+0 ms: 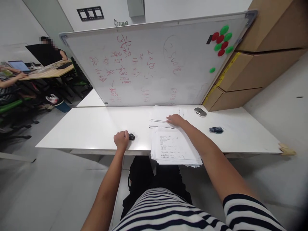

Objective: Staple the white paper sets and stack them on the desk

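Observation:
My left hand (121, 140) is closed over a small black object (131, 136) on the white table; its rounded end sticks out, and the rest is hidden under my fingers. At the upper pile of white paper sheets (160, 113), my right hand (175, 119) has its fingers bent and closed on some sheets near their front edge. Closer to me lies a thicker stack of paper (174, 146) with lines of writing. Its sheets are unevenly aligned and stick out past the table's front edge.
A whiteboard (149, 73) with red writing and magnets stands along the table's back. Cardboard boxes (240, 70) are piled at right. On the table (79, 128) lie a silver-grey mouse (200, 112) and a dark crumpled item (216, 130). Two people sit at a desk at far left.

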{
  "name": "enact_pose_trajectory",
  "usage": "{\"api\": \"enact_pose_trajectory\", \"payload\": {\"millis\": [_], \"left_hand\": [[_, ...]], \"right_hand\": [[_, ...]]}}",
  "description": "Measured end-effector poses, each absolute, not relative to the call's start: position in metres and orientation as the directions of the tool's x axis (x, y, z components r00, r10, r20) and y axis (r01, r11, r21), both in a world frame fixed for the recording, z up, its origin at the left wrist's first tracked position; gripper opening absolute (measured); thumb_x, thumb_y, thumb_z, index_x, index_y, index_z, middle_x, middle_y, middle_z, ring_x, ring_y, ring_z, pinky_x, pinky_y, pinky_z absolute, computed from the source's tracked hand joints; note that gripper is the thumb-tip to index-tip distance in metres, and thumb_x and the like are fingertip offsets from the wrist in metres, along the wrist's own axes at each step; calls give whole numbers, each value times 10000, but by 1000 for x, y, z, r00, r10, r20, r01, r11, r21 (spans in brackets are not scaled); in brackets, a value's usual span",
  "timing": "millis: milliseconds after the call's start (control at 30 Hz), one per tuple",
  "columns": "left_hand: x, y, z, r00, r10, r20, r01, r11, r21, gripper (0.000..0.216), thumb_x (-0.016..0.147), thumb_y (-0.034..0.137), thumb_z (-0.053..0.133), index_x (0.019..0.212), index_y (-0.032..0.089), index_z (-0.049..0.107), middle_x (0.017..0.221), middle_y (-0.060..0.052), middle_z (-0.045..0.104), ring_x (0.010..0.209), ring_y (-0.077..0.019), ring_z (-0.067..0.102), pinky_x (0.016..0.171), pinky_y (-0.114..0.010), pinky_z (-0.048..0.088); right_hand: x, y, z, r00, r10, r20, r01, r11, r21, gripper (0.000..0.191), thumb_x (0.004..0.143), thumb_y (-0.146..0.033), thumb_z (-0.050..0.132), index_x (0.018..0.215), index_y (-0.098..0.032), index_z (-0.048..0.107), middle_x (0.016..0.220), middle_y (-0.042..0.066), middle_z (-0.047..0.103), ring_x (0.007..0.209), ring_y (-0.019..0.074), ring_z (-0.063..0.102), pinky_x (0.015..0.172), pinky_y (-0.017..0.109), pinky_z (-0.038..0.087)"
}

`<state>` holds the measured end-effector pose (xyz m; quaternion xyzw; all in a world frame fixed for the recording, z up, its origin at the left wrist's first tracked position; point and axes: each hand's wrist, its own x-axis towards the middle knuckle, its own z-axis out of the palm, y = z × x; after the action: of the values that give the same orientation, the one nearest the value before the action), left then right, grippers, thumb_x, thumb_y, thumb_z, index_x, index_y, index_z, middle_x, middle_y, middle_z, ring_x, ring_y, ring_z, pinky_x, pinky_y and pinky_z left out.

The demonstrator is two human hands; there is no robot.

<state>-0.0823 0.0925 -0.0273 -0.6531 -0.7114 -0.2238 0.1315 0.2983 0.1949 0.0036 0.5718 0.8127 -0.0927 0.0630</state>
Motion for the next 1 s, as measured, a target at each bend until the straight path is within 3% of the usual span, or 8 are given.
{"api": "enact_pose_trajectory", "payload": {"millis": [133, 367, 700, 1000], "left_hand": [[-82, 93, -29, -119, 873, 473, 985, 45, 165, 426, 934, 346, 304, 603, 178, 515, 650, -76, 575, 695, -194, 501, 629, -313, 207], [-84, 92, -31, -134, 876, 464, 983, 59, 171, 424, 935, 347, 297, 608, 184, 512, 658, -76, 581, 706, -197, 509, 639, -315, 216], [-85, 93, -33, -115, 866, 486, 990, 58, 131, 424, 939, 355, 303, 605, 187, 506, 656, -68, 582, 698, -193, 515, 636, -319, 217], [-84, 92, -29, -143, 877, 458, 978, 54, 201, 426, 931, 355, 301, 599, 186, 507, 627, -74, 552, 693, -201, 506, 624, -314, 209]], "right_hand": [[292, 188, 4, -330, 924, -193, 944, 326, -56, 418, 971, -352, 307, 1306, -207, 511, 1335, 115, 545, 1138, 259, 555, 916, 361, 401], [275, 180, 3, -294, 938, -184, 954, 298, -6, 500, 967, -310, 298, 1433, -136, 241, 1214, 219, 568, 1010, 302, 602, 810, 375, 434], [277, 185, 12, -316, 910, -269, 940, 338, 38, 374, 954, -264, 364, 1317, -179, 399, 1206, 196, 572, 1007, 272, 596, 807, 362, 439], [277, 187, 4, -310, 907, -284, 932, 349, 98, 471, 877, -96, 410, 1344, -150, 376, 1253, 224, 530, 1007, 287, 600, 786, 384, 468]]}}
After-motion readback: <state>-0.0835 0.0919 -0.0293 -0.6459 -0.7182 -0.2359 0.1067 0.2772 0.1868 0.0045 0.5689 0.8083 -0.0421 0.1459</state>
